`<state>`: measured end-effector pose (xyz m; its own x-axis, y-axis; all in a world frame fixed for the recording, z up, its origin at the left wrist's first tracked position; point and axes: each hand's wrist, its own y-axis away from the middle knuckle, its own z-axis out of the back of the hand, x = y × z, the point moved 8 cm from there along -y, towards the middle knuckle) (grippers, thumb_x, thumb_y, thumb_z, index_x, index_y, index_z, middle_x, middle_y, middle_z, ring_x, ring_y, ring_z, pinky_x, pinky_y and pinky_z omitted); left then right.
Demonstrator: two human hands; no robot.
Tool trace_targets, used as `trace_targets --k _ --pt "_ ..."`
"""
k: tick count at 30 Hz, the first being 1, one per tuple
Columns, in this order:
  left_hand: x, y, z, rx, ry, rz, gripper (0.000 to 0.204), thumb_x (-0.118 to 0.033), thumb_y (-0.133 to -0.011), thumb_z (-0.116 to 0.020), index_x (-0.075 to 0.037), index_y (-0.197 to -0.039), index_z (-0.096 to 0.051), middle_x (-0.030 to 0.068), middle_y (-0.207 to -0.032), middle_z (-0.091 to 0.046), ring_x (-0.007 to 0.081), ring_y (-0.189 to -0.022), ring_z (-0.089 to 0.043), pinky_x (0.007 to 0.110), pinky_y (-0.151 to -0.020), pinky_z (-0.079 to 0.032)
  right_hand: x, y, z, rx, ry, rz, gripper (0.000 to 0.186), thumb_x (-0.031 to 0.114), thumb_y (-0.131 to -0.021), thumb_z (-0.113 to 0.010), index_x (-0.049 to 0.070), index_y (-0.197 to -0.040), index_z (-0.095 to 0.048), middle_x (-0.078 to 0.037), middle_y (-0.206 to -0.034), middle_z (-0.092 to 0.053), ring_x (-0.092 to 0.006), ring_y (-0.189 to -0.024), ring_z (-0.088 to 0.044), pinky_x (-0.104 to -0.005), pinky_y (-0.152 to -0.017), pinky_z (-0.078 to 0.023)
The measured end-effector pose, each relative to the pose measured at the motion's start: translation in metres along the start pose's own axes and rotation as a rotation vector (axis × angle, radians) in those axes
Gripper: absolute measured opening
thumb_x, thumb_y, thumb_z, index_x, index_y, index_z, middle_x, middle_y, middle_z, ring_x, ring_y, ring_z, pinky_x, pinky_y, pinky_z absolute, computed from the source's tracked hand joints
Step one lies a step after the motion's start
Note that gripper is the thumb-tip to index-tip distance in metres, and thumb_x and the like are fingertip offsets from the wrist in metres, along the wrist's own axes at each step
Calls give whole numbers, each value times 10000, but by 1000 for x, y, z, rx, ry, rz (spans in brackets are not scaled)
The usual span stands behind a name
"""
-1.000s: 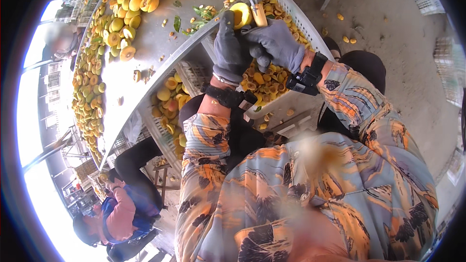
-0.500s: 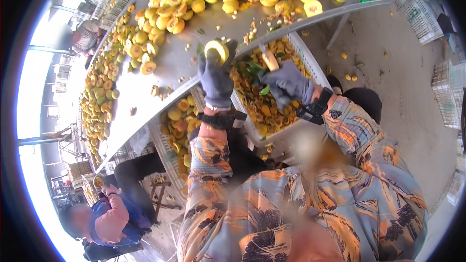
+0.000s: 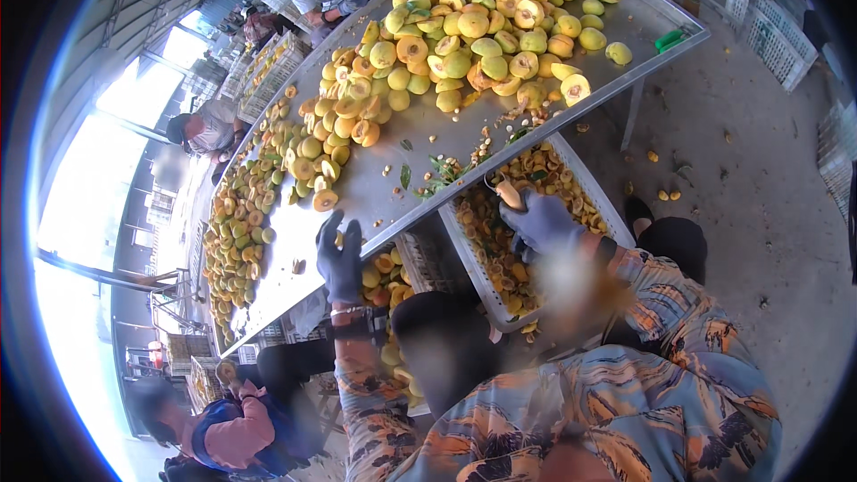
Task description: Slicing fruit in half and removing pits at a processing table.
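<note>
My left hand [image 3: 341, 259], in a grey glove, is at the near edge of the metal table [image 3: 357, 196]. Its fingers are apart, and a small yellow-brown bit shows between them; whether it touches them is unclear. My gloved right hand [image 3: 543, 225] is closed around the wooden handle of a small tool [image 3: 510, 194] with a thin curved metal end. That hand is above a white crate [image 3: 596, 180] of fruit scraps. Halved yellow-green stone fruit [image 3: 473, 25] lies heaped on the table, several halves with pits or hollows showing. Loose pits and green leaves [image 3: 444, 170] lie near the edge.
Beneath the table edge, another crate [image 3: 424, 261] stands beside whole yellow fruit [image 3: 379, 270]. A green-handled object [image 3: 669, 39] lies at the table's right corner. One person sits at lower left holding a fruit [image 3: 227, 371]; others work across the table. White crates [image 3: 775, 36] stand at right.
The cut fruit is gone from my left hand, which has moved left and opened. My right hand still grips the tool. The view has shifted, showing more of the table's far side.
</note>
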<state>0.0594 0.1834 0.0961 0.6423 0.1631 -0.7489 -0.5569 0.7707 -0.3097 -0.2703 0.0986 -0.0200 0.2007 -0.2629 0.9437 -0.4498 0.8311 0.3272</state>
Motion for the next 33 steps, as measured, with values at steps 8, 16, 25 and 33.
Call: trace_targets --k 8,16,25,33 --pt "-138 -94 -244 364 -380 -431 430 -357 -849 -657 -156 -1228 -645 95 -1251 -632 294 -1147 -600 377 -954 -470 0 -21 15 -208 176 201 423 386 -895 -627 -5 -1045 -566 -206 -763 -676 -346 -612 -675 -421 -604 -536" --pt "-199 -110 -396 555 -679 -718 572 -349 -835 -652 -159 -1356 -514 138 -1232 -638 348 -1090 -630 436 -927 -486 18 -7 26 -91 -288 -21 271 276 -941 -617 49 -1066 -538 -93 -726 -663 -185 -576 -681 -312 -455 -516" --pt "-175 -101 -424 626 -791 -732 484 -401 -663 -827 -110 -1022 -685 169 -1165 -631 353 -1096 -597 425 -947 -479 27 3 44 -199 -424 -16 352 317 -935 -636 -10 -1051 -578 -61 -696 -645 -138 -526 -623 -284 -460 -496" --pt "-154 -70 -266 769 62 -401 416 -265 -762 -807 -61 -1105 -691 85 -1001 -703 182 -830 -680 298 -732 -560 15 -32 75 -414 -621 280 362 291 -927 -654 -41 -1071 -633 -72 -692 -632 -135 -544 -603 -288 -508 -485"
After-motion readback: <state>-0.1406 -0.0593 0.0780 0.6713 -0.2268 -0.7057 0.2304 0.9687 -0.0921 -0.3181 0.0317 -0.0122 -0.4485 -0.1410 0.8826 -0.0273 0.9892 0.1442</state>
